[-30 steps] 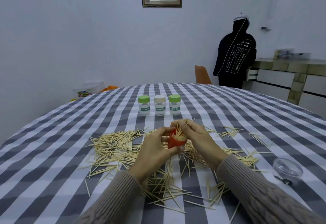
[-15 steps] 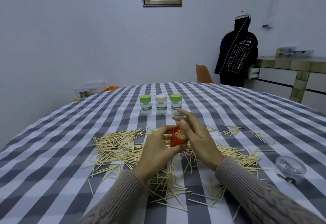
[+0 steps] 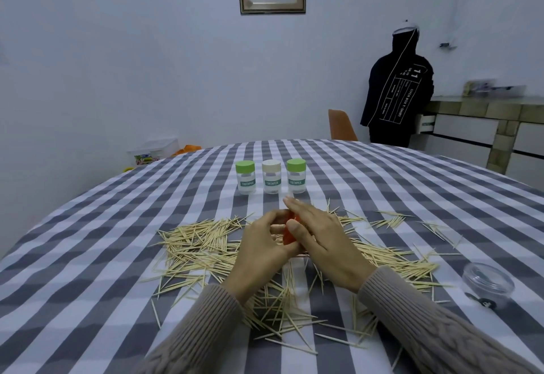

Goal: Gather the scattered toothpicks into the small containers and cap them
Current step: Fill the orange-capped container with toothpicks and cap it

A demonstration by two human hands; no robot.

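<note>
Table [image 3: 88, 256], round, covered by a grey-and-white checked cloth; its curved far edge runs behind the containers, and wide bare cloth lies open to the left and at far right.

Toothpicks [image 3: 200, 244], 1 broad scatter across the middle of the cloth, thickest left of the hands and under the wrists; thinner strays reach right toward the clear container and forward toward the near edge.

Left hand [image 3: 259, 253], sleeve in ribbed knit, fingers curled round the orange-red container [image 3: 288, 237], gripping it from the left above the scatter.

Right hand [image 3: 321, 241], fingers straight and laid flat over the top and right side of the same container, thumb against its near face. Most of the container is hidden between the 2 hands; whether toothpicks stand in it cannot be told.

Capped containers, 3, upright in a row beyond the hands, close together but apart, each labelled TOOTHPICK: left green-capped container [image 3: 245, 177], middle cream-capped container [image 3: 271, 176], right green-capped container [image 3: 296, 175]. A strip of bare cloth separates the row from the scatter.

Clear container [image 3: 487, 284], round, near the right edge of the table, just past the last strays, a small dark item at its base.

Orange chair back [image 3: 341, 125], beyond the far edge.
</note>
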